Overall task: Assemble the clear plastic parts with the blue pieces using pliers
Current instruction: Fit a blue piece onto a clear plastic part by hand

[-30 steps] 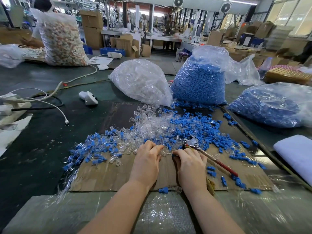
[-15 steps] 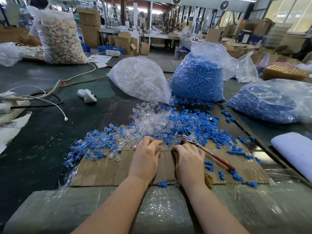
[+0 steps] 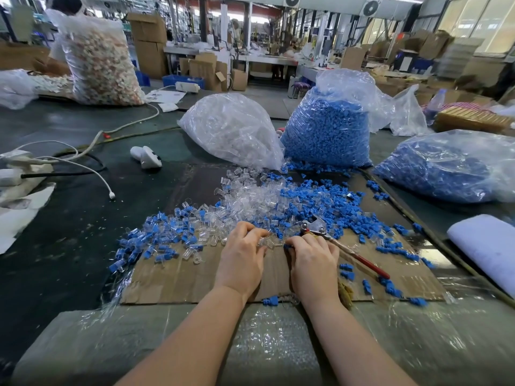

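Observation:
A heap of clear plastic parts (image 3: 250, 201) and loose blue pieces (image 3: 328, 204) covers a cardboard sheet (image 3: 181, 280). Assembled clear-and-blue units (image 3: 156, 235) lie spread to the left. My left hand (image 3: 241, 257) pinches a clear part (image 3: 266, 242) at the heap's near edge. My right hand (image 3: 313, 260) lies beside it, fingers curled round a small blue piece at its fingertips. Red-handled pliers (image 3: 334, 240) lie on the cardboard, jaws up by my right hand's knuckles, handle running off to the right.
Behind the heap stand a bag of clear parts (image 3: 231, 129) and a bag of blue pieces (image 3: 328, 126); another blue bag (image 3: 446, 168) lies right. A white foam pad (image 3: 487, 246) sits far right. Cables (image 3: 83, 168) and a white device (image 3: 146, 157) lie left.
Both hands have stayed at the near edge of the heap, fingers working small parts together. The pliers have not moved on the cardboard.

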`<move>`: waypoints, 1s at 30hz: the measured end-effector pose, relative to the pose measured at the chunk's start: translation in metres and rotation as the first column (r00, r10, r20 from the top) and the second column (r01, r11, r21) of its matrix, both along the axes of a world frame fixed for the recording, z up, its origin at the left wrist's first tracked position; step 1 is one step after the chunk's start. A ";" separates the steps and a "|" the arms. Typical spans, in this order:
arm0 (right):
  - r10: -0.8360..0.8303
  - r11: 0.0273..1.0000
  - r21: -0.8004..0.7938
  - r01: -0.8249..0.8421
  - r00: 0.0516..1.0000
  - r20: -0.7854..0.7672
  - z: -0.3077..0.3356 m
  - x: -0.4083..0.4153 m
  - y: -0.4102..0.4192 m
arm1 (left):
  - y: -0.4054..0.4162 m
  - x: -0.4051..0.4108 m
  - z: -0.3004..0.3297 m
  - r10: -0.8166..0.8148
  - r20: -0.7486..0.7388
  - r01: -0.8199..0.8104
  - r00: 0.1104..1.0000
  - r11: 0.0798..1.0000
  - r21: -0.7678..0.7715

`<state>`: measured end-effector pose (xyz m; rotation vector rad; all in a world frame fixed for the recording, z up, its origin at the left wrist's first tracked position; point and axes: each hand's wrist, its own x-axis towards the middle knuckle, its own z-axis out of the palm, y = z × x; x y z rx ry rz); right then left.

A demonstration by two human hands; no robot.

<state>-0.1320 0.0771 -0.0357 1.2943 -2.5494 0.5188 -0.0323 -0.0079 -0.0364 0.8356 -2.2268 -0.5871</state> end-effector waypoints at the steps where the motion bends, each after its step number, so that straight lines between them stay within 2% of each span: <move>1: 0.000 1.000 0.000 0.000 1.000 0.001 0.000 0.000 0.000 | 0.000 0.000 0.000 -0.001 0.000 0.001 1.000 1.000 0.000; 8: -0.004 1.000 -0.009 0.004 1.000 -0.001 0.000 -0.001 -0.001 | -0.001 -0.001 -0.001 0.047 -0.044 -0.047 0.998 0.999 -0.005; 18: 0.012 1.000 -0.005 -0.012 1.000 0.004 -0.001 -0.003 -0.001 | -0.007 -0.004 -0.004 0.152 -0.076 -0.142 0.986 0.982 0.122; 30: 0.018 1.000 0.002 -0.018 1.000 0.010 0.000 -0.003 0.000 | -0.008 -0.005 -0.004 0.126 -0.069 -0.118 0.990 0.987 0.112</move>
